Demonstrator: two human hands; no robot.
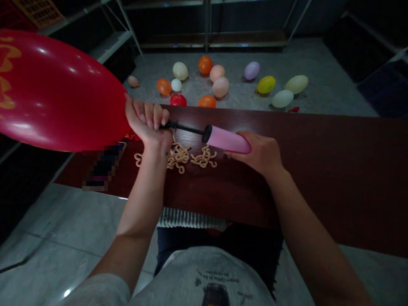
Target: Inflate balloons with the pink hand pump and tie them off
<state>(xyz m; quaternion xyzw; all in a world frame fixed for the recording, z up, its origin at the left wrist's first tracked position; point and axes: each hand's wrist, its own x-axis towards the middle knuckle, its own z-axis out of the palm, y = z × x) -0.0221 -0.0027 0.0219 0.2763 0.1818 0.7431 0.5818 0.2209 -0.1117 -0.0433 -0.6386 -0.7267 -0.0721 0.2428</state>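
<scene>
L hand (148,123) clamped on red balloon (60,91) neck at pump (226,139) nozzle, R hand (255,153) wrapped round its barrel, over tabletop (318,140); keep pinch tight, pump in line w/ neck for good seal.

Scattered balloons (219,87), metal shelving (248,39), dark wooden tabletop (318,148)

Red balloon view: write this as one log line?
left hand: grips red rubber balloon on black nozzle; right hand: grips pink plastic hand pump; nearby: tan uninflated balloons
</scene>
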